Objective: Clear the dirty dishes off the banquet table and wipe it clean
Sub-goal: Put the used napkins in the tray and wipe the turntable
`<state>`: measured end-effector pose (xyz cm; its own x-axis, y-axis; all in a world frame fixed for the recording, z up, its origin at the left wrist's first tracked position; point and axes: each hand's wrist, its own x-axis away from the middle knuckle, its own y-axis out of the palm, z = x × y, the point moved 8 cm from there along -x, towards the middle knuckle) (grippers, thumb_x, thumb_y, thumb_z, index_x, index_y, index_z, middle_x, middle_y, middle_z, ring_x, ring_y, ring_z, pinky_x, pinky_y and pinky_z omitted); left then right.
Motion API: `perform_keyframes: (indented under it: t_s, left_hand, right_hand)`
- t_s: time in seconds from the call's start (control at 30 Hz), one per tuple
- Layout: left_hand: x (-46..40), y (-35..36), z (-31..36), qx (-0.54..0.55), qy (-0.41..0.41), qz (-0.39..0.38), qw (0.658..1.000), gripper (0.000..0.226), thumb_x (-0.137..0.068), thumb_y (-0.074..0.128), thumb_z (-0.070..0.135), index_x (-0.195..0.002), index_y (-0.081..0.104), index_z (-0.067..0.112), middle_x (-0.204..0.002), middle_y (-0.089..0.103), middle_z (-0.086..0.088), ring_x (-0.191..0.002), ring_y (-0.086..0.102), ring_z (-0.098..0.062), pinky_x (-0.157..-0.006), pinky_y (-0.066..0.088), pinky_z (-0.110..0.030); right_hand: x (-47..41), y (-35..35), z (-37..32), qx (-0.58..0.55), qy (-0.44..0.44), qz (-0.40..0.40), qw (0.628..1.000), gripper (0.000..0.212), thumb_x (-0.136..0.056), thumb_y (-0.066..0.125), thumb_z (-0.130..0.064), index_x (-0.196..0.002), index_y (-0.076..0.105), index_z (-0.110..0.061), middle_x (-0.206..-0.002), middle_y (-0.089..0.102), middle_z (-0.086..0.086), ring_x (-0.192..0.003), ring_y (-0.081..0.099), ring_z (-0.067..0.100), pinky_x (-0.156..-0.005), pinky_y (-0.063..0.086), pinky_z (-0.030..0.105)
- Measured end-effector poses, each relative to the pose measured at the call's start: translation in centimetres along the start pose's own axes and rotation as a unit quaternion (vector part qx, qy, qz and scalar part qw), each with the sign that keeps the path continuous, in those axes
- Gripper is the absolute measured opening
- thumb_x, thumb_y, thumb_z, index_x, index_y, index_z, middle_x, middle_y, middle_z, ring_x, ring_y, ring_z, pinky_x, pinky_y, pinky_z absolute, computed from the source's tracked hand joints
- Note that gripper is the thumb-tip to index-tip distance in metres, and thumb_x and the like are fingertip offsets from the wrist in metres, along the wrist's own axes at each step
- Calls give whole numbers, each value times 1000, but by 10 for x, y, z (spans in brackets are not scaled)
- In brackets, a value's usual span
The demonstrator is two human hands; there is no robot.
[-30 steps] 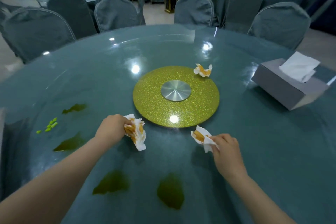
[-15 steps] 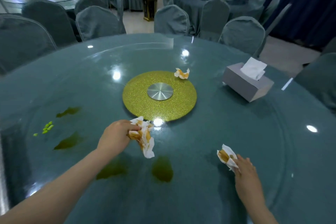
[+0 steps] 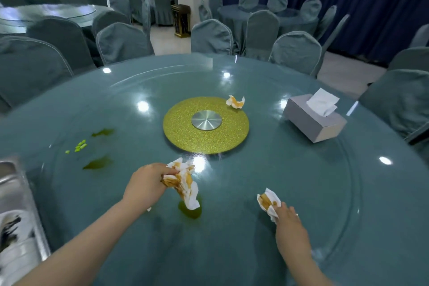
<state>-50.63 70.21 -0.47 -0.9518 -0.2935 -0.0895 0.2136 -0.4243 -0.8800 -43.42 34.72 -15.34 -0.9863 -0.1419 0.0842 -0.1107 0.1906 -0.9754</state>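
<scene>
At the far left edge we see a metal tub (image 3: 16,195) holding white dishes (image 3: 16,246) streaked with dark sauce. Just right of it, on the round glass-topped banquet table (image 3: 325,193), lie a few small green beans (image 3: 80,145) between two green spills: one (image 3: 102,132) farther from us and another (image 3: 98,163) nearer.

Our left hand (image 3: 148,184) is clenched around a crumpled, orange-stained napkin (image 3: 182,182), whose loose end hangs down onto a third green spill (image 3: 190,212), touching it. Beyond, at the centre of the table, sits the glittery yellow-green turntable (image 3: 181,132) with its round steel hub (image 3: 206,120). Another stained napkin (image 3: 236,102) rests on the turntable's far right rim.

Our right hand (image 3: 291,227) grips a smaller stained napkin (image 3: 268,203) by its near end, held just above or on the glass; we cannot tell which. Farther right, well apart from the hands, a grey tissue box (image 3: 308,121) stands on the table with a white tissue (image 3: 323,101) sticking up from its slot. Chairs in grey-green covers (image 3: 211,36) ring the table's far side.
</scene>
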Motion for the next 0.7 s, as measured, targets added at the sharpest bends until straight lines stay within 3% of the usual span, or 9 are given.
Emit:
perform_keyframes:
  t_s: [0.17,0.33,0.47,0.57,0.7]
  left_hand:
    - [16,-11,-20,6,-17,15,1000,26,-81,67,19,-99,74,36,-103,72,10,-93,64,-17,-62,36,-23]
    - [36,-18,-36,18,-14,-11,1000,25,-81,67,23,-94,74,43,-91,71,13,-81,61,-10,-54,33,-16]
    - [48,-25,-53,18,-19,-31,999,28,-81,65,22,-87,73,48,-77,66,14,-71,58,-8,-52,36,-19]
    - [51,-32,-64,-1,-8,-23,1000,29,-81,63,21,-83,73,48,-69,63,9,-65,57,-11,-49,36,-22]
    - [50,-38,-80,-6,5,-3,1000,30,-77,66,16,-80,74,45,-68,67,2,-65,58,-21,-53,40,-30]
  right_hand:
    - [37,13,-37,0,-30,-45,999,59,-96,28,0,-148,18,-24,-159,11,-4,-147,11,19,-111,23,26]
    - [73,16,-87,0,-71,-66,995,53,-97,30,-3,-145,25,-26,-159,11,-6,-146,14,17,-106,29,25]
    - [90,20,-126,-3,-94,-88,992,50,-96,34,-6,-142,31,-23,-151,31,-1,-135,37,18,-99,36,26]
    - [93,18,-153,-4,-140,-98,985,40,-95,36,-14,-134,42,-25,-131,50,-3,-116,49,17,-85,40,26]
    - [80,9,-170,-24,-160,-104,981,45,-95,39,-15,-138,41,-27,-136,47,-8,-120,46,14,-90,40,25]
